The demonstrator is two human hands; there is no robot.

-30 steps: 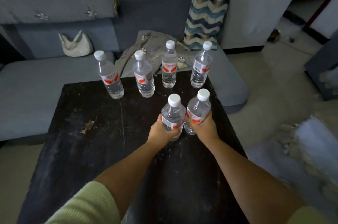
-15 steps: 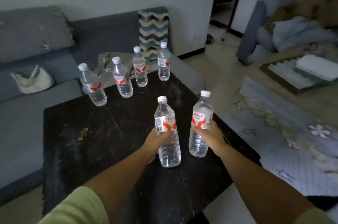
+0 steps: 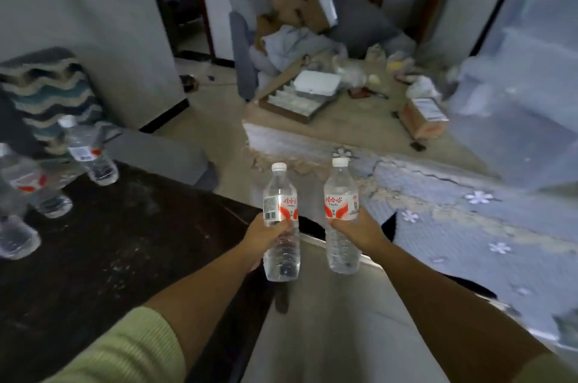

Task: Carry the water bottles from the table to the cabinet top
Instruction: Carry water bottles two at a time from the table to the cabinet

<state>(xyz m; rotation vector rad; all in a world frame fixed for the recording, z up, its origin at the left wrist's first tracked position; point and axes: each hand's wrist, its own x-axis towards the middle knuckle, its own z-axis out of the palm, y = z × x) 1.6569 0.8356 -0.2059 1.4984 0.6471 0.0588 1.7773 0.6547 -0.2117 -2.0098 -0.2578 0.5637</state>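
Note:
My left hand point(image 3: 264, 234) grips a clear water bottle point(image 3: 280, 195) with a white cap and red label, held upright in the air past the right edge of the dark table point(image 3: 109, 257). My right hand point(image 3: 359, 231) grips a second such bottle point(image 3: 341, 195), also upright, over the floor. More bottles stand on the table at the far left: one near the back corner point(image 3: 89, 151), another point(image 3: 34, 185) and a third point(image 3: 12, 232) cut by the frame edge. No cabinet top can be made out in this blurred view.
A grey sofa point(image 3: 156, 151) with a wave-patterned cushion point(image 3: 47, 91) lies behind the table. A blue flowered rug point(image 3: 469, 226) covers the floor to the right. Cardboard boxes point(image 3: 300, 10), a white foam tray point(image 3: 317, 84) and loose clutter sit ahead. A dark doorway point(image 3: 178, 1) opens at the back.
Both hands have lifted their bottles off the table and carried them rightward beyond its edge. My view has swung right, from the sofa toward the cluttered room.

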